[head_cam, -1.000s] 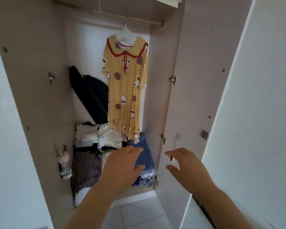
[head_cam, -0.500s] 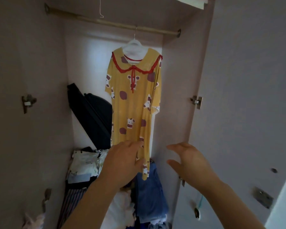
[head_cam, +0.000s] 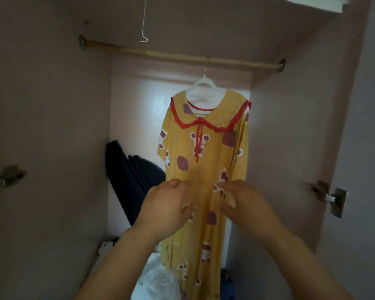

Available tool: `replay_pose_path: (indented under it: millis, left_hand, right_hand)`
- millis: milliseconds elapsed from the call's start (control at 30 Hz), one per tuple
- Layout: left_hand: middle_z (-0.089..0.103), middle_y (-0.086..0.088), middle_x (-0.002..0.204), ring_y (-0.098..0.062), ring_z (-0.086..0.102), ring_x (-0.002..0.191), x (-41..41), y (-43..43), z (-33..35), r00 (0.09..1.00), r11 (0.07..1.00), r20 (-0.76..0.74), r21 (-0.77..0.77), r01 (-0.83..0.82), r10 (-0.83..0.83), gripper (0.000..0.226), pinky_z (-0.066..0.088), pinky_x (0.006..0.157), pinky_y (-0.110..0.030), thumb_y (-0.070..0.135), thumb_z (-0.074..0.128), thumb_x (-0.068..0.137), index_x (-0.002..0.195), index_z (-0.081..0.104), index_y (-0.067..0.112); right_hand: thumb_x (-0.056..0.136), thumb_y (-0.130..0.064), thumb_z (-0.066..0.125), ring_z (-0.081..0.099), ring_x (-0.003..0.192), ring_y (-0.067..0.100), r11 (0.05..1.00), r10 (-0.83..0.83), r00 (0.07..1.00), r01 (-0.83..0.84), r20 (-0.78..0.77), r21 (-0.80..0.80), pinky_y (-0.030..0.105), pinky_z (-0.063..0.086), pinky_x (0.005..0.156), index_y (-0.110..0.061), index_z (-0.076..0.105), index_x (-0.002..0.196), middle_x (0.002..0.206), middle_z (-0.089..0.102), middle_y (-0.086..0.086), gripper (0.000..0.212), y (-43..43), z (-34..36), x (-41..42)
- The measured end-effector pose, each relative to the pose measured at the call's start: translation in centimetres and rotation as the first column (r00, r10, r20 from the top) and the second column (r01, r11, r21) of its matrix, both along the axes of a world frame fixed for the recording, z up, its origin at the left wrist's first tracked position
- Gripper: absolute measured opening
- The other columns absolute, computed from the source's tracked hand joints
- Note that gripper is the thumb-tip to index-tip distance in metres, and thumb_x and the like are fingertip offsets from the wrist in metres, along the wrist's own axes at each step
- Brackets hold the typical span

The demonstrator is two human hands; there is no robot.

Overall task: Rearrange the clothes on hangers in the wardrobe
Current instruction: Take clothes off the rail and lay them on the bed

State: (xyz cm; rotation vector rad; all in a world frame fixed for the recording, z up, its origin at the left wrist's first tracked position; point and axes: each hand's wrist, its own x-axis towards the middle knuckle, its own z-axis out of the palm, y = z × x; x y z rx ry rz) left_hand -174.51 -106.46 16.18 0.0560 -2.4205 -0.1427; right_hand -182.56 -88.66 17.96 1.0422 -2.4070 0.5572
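A yellow dress (head_cam: 212, 169) with a red-trimmed collar and a cartoon print hangs on a white hanger (head_cam: 206, 83) from the wardrobe rod (head_cam: 160, 54), towards its right end. Both my hands are raised in front of the dress at its middle. My left hand (head_cam: 167, 204) is at the dress's left edge, my right hand (head_cam: 245, 204) at its right side. Their fingers are loosely bent with the thumbs apart, and the fingertips lie against the fabric. No fold of cloth shows between fingers and thumb.
A thin wire hook (head_cam: 143, 29) dangles from above, left of the hanger. A black bag (head_cam: 134, 176) leans in the back left corner. Folded clothes and a plastic bag (head_cam: 156, 278) lie below. Door hinges (head_cam: 331, 197) stick out on the right wall.
My view has moved closer and tilted up. Both hands have risen from below the hem to the dress's middle and come nearer to each other.
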Motion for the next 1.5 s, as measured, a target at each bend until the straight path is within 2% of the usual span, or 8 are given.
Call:
replay_pose_path:
  millis: [233, 367, 467, 600, 733, 1033, 1300, 1500]
  left_hand:
    - [0.044, 0.009, 0.135, -0.013, 0.041, 0.121, -7.4, -4.3, 3.3, 0.999, 1.000, -0.038, -0.011, -0.029, 0.029, 0.056, 0.032, 0.098, -0.029, 0.046, 0.051, 0.089, 0.139, 0.032, 0.031]
    - [0.049, 0.006, 0.130, -0.015, 0.045, 0.116, -11.9, -6.9, 5.1, 0.995, 1.000, -0.098, -0.023, -0.008, 0.006, 0.050, 0.035, 0.097, -0.029, 0.045, 0.054, 0.088, 0.133, 0.040, 0.028]
    - [0.047, 0.007, 0.136, -0.015, 0.045, 0.120, -15.3, -9.1, 6.8, 0.989, 1.000, -0.150, -0.012, -0.009, 0.007, 0.058, 0.037, 0.099, -0.032, 0.045, 0.055, 0.087, 0.139, 0.034, 0.030]
    - [0.050, 0.009, 0.133, -0.011, 0.049, 0.115, -19.4, -11.9, 9.3, 0.972, 0.998, -0.227, -0.015, 0.062, -0.064, 0.051, 0.035, 0.089, -0.020, 0.041, 0.056, 0.087, 0.135, 0.040, 0.033]
    - [0.047, 0.009, 0.136, -0.011, 0.046, 0.120, -23.4, -14.0, 11.4, 0.954, 0.992, -0.278, 0.023, 0.121, -0.110, 0.051, 0.036, 0.099, -0.027, 0.046, 0.053, 0.088, 0.135, 0.039, 0.034]
    - [0.040, 0.009, 0.139, -0.013, 0.036, 0.126, -29.1, -16.7, 15.7, 0.903, 0.990, -0.416, 0.042, 0.138, -0.108, 0.058, 0.031, 0.104, -0.032, 0.053, 0.056, 0.084, 0.135, 0.038, 0.033]
    - [0.035, 0.004, 0.144, -0.016, 0.029, 0.132, -31.3, -16.6, 19.0, 0.888, 0.996, -0.452, -0.009, 0.089, -0.084, 0.065, 0.030, 0.109, -0.038, 0.047, 0.057, 0.083, 0.141, 0.032, 0.029]
    - [0.032, 0.003, 0.146, -0.014, 0.024, 0.135, -32.6, -16.6, 19.7, 0.884, 0.998, -0.464, -0.029, 0.053, -0.061, 0.067, 0.024, 0.110, -0.034, 0.049, 0.055, 0.084, 0.143, 0.029, 0.029]
  right_hand:
    - [0.085, -0.036, 0.063, 0.048, 0.100, 0.007, 0.993, 0.067, 0.993, -0.076, -0.094, -0.095, 0.022, 0.040, 0.089, -0.033, 0.046, 0.132, 0.127, 0.050, -0.007, 0.049, -4.7, 3.2, -8.0]
    - [0.086, -0.036, 0.061, 0.046, 0.119, 0.013, 0.997, 0.014, 0.978, -0.029, -0.210, -0.068, 0.016, 0.024, 0.086, -0.032, 0.045, 0.133, 0.135, 0.047, -0.006, 0.050, -7.8, 5.0, -11.8]
    - [0.085, -0.033, 0.064, 0.049, 0.116, 0.012, 0.995, -0.011, 0.962, -0.017, -0.273, -0.099, 0.015, 0.027, 0.085, -0.030, 0.048, 0.130, 0.130, 0.053, -0.007, 0.048, -10.2, 6.9, -14.3]
    - [0.085, -0.033, 0.062, 0.048, 0.117, 0.014, 0.994, -0.028, 0.949, -0.007, -0.314, -0.109, 0.019, 0.035, 0.091, -0.029, 0.048, 0.131, 0.131, 0.051, -0.006, 0.048, -13.2, 9.4, -17.6]
    - [0.084, -0.025, 0.062, 0.044, 0.119, 0.017, 0.993, -0.041, 0.926, -0.003, -0.374, -0.117, 0.021, 0.035, 0.095, -0.025, 0.045, 0.135, 0.130, 0.047, -0.001, 0.054, -15.1, 12.0, -20.5]
    - [0.085, -0.021, 0.063, 0.043, 0.119, 0.028, 0.962, -0.253, 0.698, 0.108, -0.670, -0.252, 0.035, 0.031, 0.099, -0.017, 0.048, 0.133, 0.133, 0.049, 0.007, 0.050, -18.0, 20.2, -25.8]
    - [0.080, -0.044, 0.067, 0.036, 0.129, 0.025, 0.944, -0.319, 0.705, 0.179, -0.633, -0.277, 0.036, 0.031, 0.100, -0.017, 0.023, 0.146, 0.143, 0.038, 0.004, 0.084, -18.4, 23.7, -31.2]
    - [0.084, -0.048, 0.060, 0.044, 0.121, 0.024, 0.959, -0.282, 0.654, 0.215, -0.702, -0.185, 0.035, 0.039, 0.087, -0.017, 0.024, 0.145, 0.143, 0.036, 0.001, 0.077, -17.7, 23.5, -34.1]
